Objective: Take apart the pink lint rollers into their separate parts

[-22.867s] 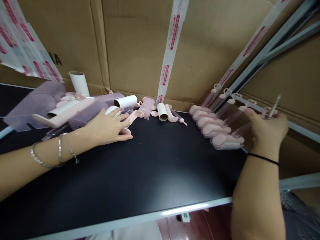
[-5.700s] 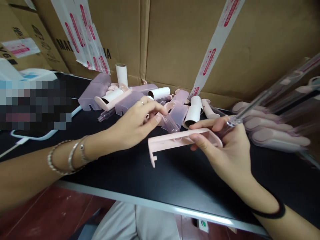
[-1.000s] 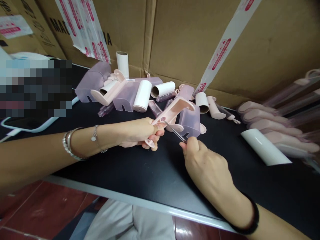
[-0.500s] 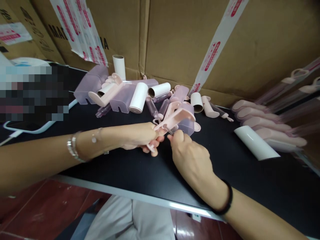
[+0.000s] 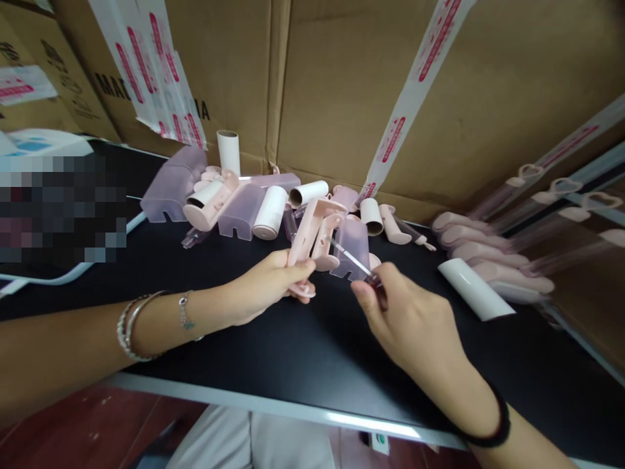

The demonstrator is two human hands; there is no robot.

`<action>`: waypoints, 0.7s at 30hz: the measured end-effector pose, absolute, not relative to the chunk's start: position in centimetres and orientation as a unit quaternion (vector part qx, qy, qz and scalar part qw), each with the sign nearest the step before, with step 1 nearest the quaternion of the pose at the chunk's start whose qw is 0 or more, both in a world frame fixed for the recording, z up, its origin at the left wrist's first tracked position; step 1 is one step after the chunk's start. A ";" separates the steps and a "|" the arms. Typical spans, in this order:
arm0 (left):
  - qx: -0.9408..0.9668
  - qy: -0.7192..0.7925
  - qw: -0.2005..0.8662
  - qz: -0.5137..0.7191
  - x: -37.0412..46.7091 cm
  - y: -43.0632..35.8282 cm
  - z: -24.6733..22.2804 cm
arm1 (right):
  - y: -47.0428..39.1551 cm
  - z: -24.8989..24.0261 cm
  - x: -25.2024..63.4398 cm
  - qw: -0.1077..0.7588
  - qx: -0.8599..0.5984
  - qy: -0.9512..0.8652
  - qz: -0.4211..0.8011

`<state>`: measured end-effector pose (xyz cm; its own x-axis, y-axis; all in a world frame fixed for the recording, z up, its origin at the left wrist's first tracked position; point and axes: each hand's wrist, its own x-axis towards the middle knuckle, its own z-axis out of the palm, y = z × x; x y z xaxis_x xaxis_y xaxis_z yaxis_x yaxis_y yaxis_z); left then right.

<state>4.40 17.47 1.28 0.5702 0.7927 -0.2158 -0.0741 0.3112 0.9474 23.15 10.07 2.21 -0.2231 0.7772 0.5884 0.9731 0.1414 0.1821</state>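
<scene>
My left hand point(image 5: 273, 283) is closed on the lower end of a pink plastic roller bracket point(image 5: 303, 238), which is tilted upright over the pile. Between the thumb and fingers of my right hand point(image 5: 410, 319) is a thin metal rod point(image 5: 355, 260) with a translucent purplish grip, mostly hidden by the fingers. The rod points up and left, its tip close to another pink bracket point(image 5: 323, 246). Whether tip and bracket touch, I cannot tell. Right behind stands a translucent purple cover point(image 5: 352, 244).
White paper rolls point(image 5: 270, 212), more purple covers point(image 5: 170, 189) and pink parts lie along the cardboard box point(image 5: 322, 91). At right are a white curved piece point(image 5: 473, 290) and a row of pink-ended rollers point(image 5: 488, 244). The table's metal edge point(image 5: 273, 407) runs in front.
My hands have moved apart. My right hand and the rod have shifted right, away from the bracket. The bracket in my left hand has turned more upright. The view has shifted slightly.
</scene>
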 end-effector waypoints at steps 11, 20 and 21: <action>0.749 0.368 0.440 0.333 2.8 18.3 3.0 | 13.5 4.9 30.5 0.272 -0.777 -0.544 -0.163; 0.903 0.342 -0.116 0.234 1.9 21.5 2.6 | 13.0 7.3 37.8 0.139 -0.886 -0.398 -0.193; 0.909 0.336 -0.129 0.210 2.1 21.7 2.1 | 12.9 6.9 38.6 0.134 -0.879 -0.412 -0.198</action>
